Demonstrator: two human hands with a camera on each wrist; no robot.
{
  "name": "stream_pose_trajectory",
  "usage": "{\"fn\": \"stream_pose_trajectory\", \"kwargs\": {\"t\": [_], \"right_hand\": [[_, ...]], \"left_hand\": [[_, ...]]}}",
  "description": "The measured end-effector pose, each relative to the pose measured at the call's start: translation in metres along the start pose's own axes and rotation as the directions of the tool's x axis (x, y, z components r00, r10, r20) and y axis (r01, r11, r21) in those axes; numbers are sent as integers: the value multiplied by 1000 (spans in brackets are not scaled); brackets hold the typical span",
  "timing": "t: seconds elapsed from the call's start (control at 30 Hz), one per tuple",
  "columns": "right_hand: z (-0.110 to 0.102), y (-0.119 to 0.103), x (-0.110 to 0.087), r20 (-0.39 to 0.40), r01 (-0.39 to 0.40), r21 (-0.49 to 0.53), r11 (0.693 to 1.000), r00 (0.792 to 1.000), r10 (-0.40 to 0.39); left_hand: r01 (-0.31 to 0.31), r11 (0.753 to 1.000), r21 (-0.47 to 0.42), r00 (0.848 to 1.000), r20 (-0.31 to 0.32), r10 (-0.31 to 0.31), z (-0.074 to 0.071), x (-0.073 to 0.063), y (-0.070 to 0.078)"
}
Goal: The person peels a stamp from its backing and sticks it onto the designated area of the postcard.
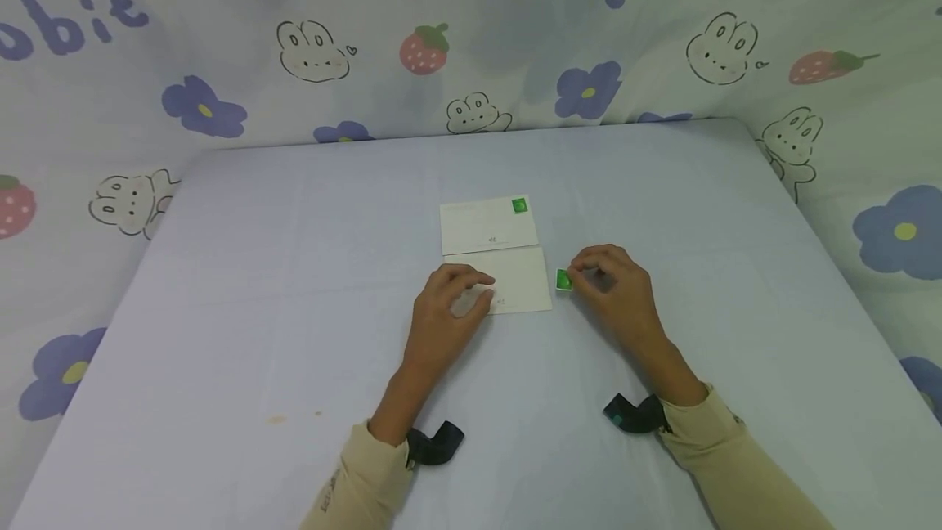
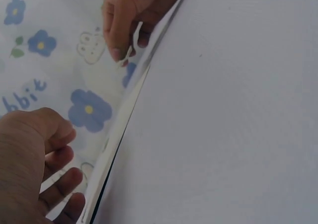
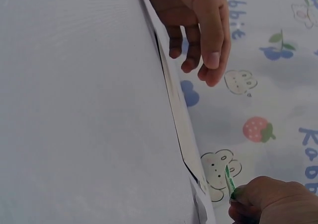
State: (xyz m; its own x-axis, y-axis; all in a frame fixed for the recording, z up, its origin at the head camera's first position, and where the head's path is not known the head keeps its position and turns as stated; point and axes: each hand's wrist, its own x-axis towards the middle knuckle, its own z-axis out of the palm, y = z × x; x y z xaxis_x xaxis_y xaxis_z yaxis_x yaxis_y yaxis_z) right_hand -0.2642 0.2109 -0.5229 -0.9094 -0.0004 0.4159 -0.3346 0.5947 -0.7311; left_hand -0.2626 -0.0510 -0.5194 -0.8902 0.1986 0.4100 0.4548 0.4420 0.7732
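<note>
My right hand (image 1: 618, 289) pinches a small green stamp (image 1: 562, 280) with a white border between thumb and fingertips, just off the right edge of the lower white envelope (image 1: 524, 276). In the right wrist view the stamp (image 3: 230, 179) is seen nearly edge-on. Relaxed and holding nothing, my left hand (image 1: 445, 313) is over the left part of that envelope and hides some of it; contact cannot be told. Above, edge to edge with it, lies another white envelope (image 1: 482, 229) with a green stamp (image 1: 519, 205) at its upper right corner.
A white cloth covers the table (image 1: 309, 252), with small yellowish marks (image 1: 276, 419) at the front left. Behind and at the sides hangs a curtain (image 1: 508, 47) printed with rabbits, flowers and strawberries. Each wrist wears a black camera mount (image 1: 436, 443).
</note>
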Motion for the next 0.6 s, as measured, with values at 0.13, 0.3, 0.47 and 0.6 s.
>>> {"fn": "stream_pose_trajectory", "kwargs": {"t": [0.13, 0.3, 0.47, 0.6], "right_hand": [[1, -3, -2, 4, 11, -12, 1000, 1000, -11], [1, -8, -4, 4, 46, -10, 999, 999, -46], [2, -11, -6, 2, 66, -5, 998, 998, -65], [4, -12, -9, 2, 67, -1, 998, 998, -67]], "left_hand": [[-6, 1000, 6, 1000, 5, 6, 2, -2, 4], [-3, 1000, 9, 1000, 29, 3, 5, -4, 8], [-9, 1000, -15, 999, 37, 10, 7, -6, 13], [-27, 999, -44, 1000, 9, 28, 10, -6, 16]]}}
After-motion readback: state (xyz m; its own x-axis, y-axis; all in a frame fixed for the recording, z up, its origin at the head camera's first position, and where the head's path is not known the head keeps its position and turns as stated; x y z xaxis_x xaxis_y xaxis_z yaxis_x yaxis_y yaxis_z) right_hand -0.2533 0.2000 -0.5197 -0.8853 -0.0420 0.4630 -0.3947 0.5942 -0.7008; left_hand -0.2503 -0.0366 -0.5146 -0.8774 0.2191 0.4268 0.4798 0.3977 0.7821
